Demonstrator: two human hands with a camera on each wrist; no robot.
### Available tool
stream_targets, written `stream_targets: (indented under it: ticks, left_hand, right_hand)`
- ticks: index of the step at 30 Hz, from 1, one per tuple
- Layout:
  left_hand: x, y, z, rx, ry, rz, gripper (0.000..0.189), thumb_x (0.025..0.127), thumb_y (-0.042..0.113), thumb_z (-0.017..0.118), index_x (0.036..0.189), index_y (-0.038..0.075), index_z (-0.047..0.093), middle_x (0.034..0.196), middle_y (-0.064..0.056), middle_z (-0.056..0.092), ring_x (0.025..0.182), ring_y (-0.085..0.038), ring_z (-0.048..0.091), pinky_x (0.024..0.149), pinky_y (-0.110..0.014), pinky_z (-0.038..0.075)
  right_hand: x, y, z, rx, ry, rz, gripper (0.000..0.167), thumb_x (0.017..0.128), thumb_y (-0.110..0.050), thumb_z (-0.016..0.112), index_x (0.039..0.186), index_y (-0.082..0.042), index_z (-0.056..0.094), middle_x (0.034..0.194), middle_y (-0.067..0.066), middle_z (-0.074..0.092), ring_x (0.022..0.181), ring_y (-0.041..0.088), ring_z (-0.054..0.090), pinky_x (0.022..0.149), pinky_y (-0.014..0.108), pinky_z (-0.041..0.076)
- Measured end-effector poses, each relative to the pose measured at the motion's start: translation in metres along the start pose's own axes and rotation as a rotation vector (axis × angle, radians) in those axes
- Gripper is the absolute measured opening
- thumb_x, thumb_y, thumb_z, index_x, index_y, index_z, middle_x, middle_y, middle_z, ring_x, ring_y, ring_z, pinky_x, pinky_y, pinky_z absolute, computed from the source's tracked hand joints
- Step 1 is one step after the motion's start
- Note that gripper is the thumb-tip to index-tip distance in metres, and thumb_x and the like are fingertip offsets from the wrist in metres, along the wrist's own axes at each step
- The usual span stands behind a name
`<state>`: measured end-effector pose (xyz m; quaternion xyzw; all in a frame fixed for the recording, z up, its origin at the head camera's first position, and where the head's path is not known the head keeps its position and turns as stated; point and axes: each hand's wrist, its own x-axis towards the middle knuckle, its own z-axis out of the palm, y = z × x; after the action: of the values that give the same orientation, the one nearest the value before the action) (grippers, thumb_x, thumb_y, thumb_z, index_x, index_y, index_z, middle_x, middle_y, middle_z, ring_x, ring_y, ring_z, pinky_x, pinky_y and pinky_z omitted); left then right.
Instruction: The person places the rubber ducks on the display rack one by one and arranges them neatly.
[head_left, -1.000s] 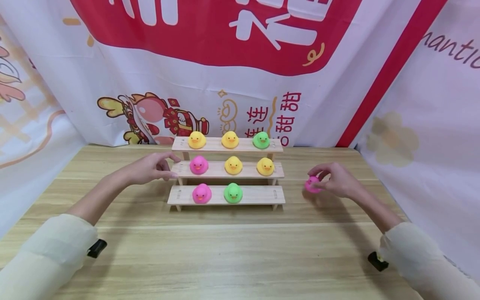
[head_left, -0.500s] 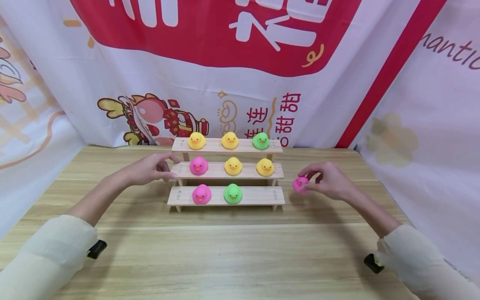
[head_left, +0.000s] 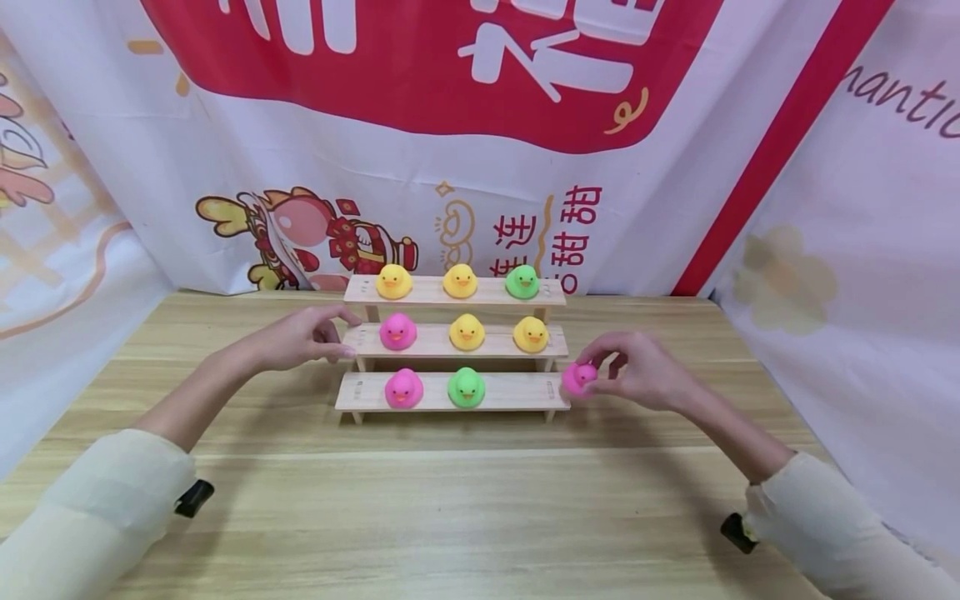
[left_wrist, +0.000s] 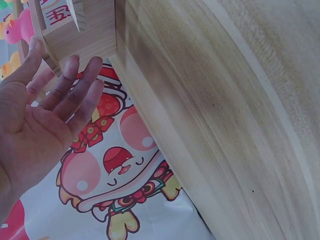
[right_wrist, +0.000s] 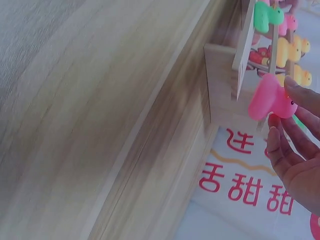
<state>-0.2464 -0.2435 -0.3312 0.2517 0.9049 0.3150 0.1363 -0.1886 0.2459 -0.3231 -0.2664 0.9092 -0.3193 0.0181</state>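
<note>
A three-tier wooden display rack (head_left: pixel 510 392) holds rubber ducks. My left hand (head_left: pixel 311 337) is at the rack's left end, thumb and index finger gripping the middle shelf by its front and back edges; the other fingers hang loose in the left wrist view. Between thumb and fingertips my right hand (head_left: pixel 637 371) pinches a pink rubber duck (head_left: pixel 577 379), which overlaps the right end of the bottom shelf. In the right wrist view this duck (right_wrist: pixel 272 97) is close beside the rack's end. A pink duck (head_left: pixel 404 388) and a green duck (head_left: pixel 467 387) sit on the bottom shelf.
On the middle shelf stand one pink duck (head_left: pixel 397 332) and two yellow ducks (head_left: pixel 467 332). The top shelf carries two yellow ducks (head_left: pixel 393 282) and a green duck (head_left: pixel 522 282). A printed cloth (head_left: pixel 637 208) hangs behind the wooden table (head_left: pixel 450 517).
My right hand has carried the pink duck leftward, from the table's right side to the end of the bottom shelf. The left hand has stayed at the rack.
</note>
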Motion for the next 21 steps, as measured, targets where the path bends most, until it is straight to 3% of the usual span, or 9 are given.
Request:
stream_targets:
  ticks: [12,21]
  left_hand:
    - [0.001,0.001,-0.002,0.06,0.0,-0.011,0.05,0.098,0.026,0.075,0.135,-0.002,0.056,0.09,-0.013,0.072,0.083,-0.027,0.066,0.077,-0.037,0.054]
    - [0.002,0.001,-0.001,0.043,0.014,0.01,0.05,0.098,0.025,0.075,0.134,-0.004,0.057,0.087,-0.01,0.072,0.08,-0.024,0.065,0.075,-0.037,0.053]
  right_hand:
    - [0.008,-0.02,0.017,0.033,-0.049,-0.045,0.028,0.081,-0.011,0.09,0.107,-0.007,0.079,0.097,0.0,0.075,0.087,0.025,0.065,0.073,0.036,0.059]
    - [0.015,-0.029,0.027,0.036,-0.015,-0.063,0.028,0.079,-0.008,0.091,0.104,-0.005,0.079,0.096,0.001,0.075,0.088,0.029,0.067,0.073,0.035,0.059]
